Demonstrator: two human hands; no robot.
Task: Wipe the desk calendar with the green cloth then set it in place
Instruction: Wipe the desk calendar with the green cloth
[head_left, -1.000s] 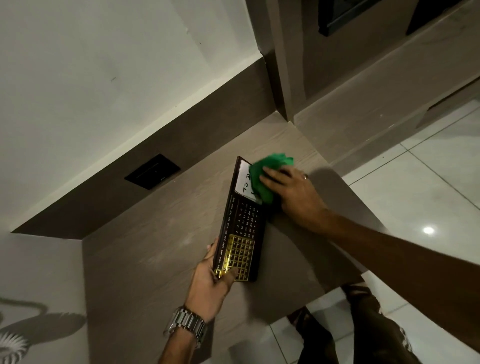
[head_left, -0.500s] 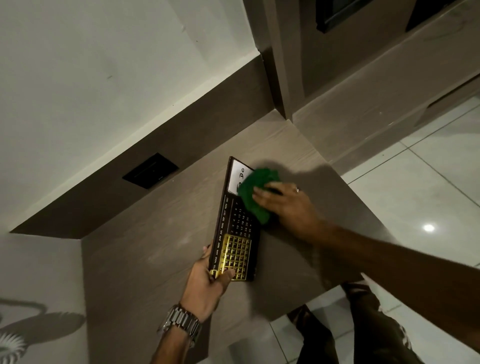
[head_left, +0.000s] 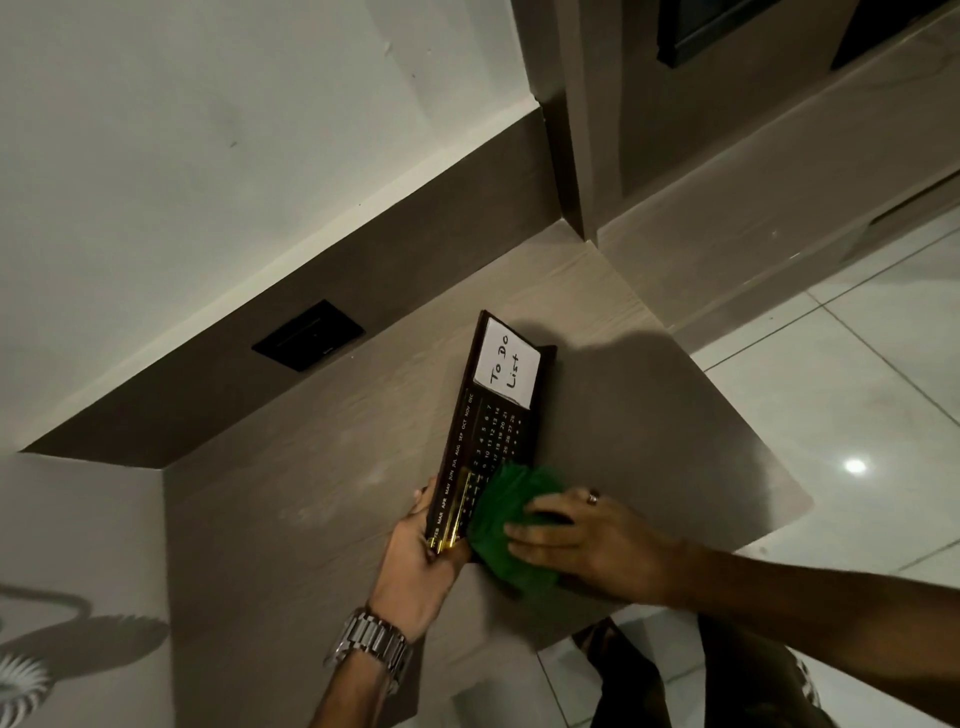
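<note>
The desk calendar is a long dark board with month names, a number grid, gold sliders and a white "To Do List" note at its far end. It rests on the brown desk. My left hand grips the calendar's near end. My right hand presses the bunched green cloth flat against the near part of the calendar's face, hiding the gold grid there.
A black wall socket sits in the dark backsplash behind the desk. The desk's right edge drops to a white tiled floor. A wooden pillar rises at the desk's far corner. My legs show below the desk edge.
My right hand has slid the green cloth from the note end of the calendar down to the near end, uncovering the "To Do List" note. My left hand keeps its hold.
</note>
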